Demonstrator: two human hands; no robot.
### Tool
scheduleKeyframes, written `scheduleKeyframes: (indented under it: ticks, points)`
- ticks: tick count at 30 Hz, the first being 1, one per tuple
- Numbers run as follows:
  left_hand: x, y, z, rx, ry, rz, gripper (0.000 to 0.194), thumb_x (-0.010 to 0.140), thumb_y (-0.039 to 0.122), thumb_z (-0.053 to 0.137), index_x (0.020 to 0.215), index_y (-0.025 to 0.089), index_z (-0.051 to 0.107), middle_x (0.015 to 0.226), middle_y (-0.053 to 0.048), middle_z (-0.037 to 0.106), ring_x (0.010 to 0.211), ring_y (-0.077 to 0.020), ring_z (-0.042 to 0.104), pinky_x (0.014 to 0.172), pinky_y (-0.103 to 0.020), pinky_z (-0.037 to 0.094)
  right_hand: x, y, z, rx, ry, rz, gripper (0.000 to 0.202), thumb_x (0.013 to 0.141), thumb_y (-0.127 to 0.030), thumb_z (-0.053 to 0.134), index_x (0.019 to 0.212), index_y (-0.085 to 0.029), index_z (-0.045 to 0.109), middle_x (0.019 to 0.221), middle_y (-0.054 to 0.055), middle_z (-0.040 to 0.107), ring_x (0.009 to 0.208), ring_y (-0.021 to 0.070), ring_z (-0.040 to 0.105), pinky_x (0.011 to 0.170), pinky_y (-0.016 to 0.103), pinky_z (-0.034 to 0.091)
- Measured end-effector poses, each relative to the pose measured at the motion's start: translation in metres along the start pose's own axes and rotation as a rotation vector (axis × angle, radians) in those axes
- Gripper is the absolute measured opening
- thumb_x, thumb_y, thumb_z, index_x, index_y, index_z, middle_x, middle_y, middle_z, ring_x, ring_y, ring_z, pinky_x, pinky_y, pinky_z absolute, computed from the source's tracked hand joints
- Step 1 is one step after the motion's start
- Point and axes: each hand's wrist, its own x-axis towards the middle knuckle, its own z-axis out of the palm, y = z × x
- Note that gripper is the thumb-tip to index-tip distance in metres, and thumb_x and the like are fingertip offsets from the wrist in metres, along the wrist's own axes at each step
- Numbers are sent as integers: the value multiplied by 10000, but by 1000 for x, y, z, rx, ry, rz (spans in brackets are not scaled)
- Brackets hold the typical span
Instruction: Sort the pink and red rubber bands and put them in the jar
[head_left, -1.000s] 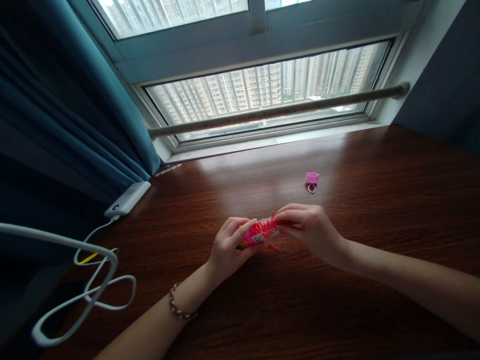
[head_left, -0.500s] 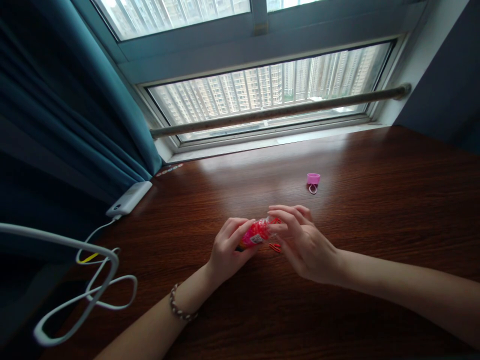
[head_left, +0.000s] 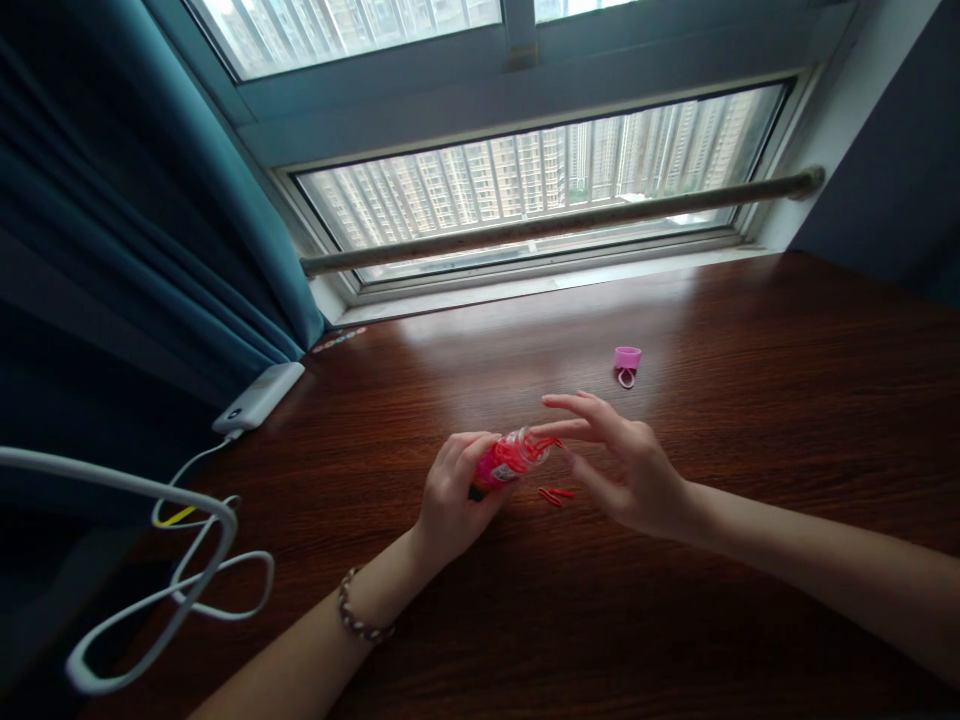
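Note:
A small clear bottle (head_left: 507, 462) with red pieces inside lies tilted in my left hand (head_left: 451, 497), its open mouth facing right. Thin red strands (head_left: 547, 443) stick out of the mouth. My right hand (head_left: 626, 460) is beside the mouth, index finger and thumb near the strands, the other fingers spread; whether it pinches a strand is too small to tell. Several loose red pieces (head_left: 555, 495) lie on the brown table below the mouth. Farther back sits a pink cap (head_left: 627, 358) with a loop.
On the left, a white power bank (head_left: 259, 398) is joined to a looping white cable (head_left: 202, 452). A blue curtain (head_left: 247, 250) hangs beside it. A metal rail (head_left: 555, 226) crosses the window behind the wooden table (head_left: 750, 400).
My right hand has drawn back slightly to the right from the bottle mouth. The red strands now stick out farther, and more red pieces show on the table.

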Motion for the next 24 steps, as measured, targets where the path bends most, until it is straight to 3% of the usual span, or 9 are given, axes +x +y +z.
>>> scheduleKeyframes:
  ticks: [3, 5, 7, 10, 14, 17, 24]
  points:
    - [-3, -2, 0, -48, 10, -87, 408, 730, 234, 616, 1098, 198, 446, 995, -79, 562, 907, -201, 546, 801, -350, 456, 4, 2, -6, 18, 118, 43, 337, 798, -106, 440, 1128, -174, 454, 1005, 59, 638, 985, 178, 563, 898, 346, 394]
    - [-6, -4, 0, -97, 16, -124, 425, 743, 216, 595, 1125, 187, 413, 1018, -92, 548, 923, -204, 540, 815, -360, 445, 6, 10, -5, -27, 129, 93, 242, 795, -101, 440, 1015, -159, 524, 944, 58, 636, 908, 170, 577, 833, 313, 425]
    - [-7, -5, 0, -156, 37, -125, 455, 747, 198, 582, 1152, 176, 377, 1045, -107, 530, 949, -211, 531, 832, -378, 433, 6, 20, -1, -103, 44, 168, 187, 795, -100, 442, 930, -151, 561, 896, 60, 616, 832, 162, 574, 774, 295, 438]
    - [-8, -5, 0, -217, 75, -109, 479, 747, 180, 570, 1170, 167, 347, 1073, -122, 505, 984, -220, 517, 855, -399, 414, 2, 32, 9, -200, -167, 257, 166, 799, -168, 505, 949, -139, 569, 917, 81, 571, 828, 172, 548, 758, 297, 436]
    - [-6, -4, -1, -220, 80, -99, 460, 750, 178, 566, 1159, 166, 356, 1075, -123, 505, 994, -223, 516, 858, -406, 412, -7, 34, 20, -193, -373, 262, 315, 713, -285, 662, 979, -150, 559, 944, 75, 527, 877, 189, 507, 766, 291, 427]
    - [-4, -3, -1, -215, 70, -88, 451, 744, 174, 575, 1145, 159, 368, 1069, -123, 515, 991, -227, 523, 849, -404, 419, -11, 31, 24, -149, -440, 240, 280, 676, -243, 696, 908, -169, 560, 882, 37, 515, 820, 166, 500, 713, 257, 425]
    - [-3, -3, 0, -180, 60, -63, 491, 719, 151, 603, 1152, 163, 371, 1067, -118, 521, 989, -228, 520, 850, -396, 422, -15, 36, 27, -150, -308, 295, 369, 664, -171, 685, 986, -174, 504, 920, 23, 470, 677, 108, 492, 638, 225, 423]
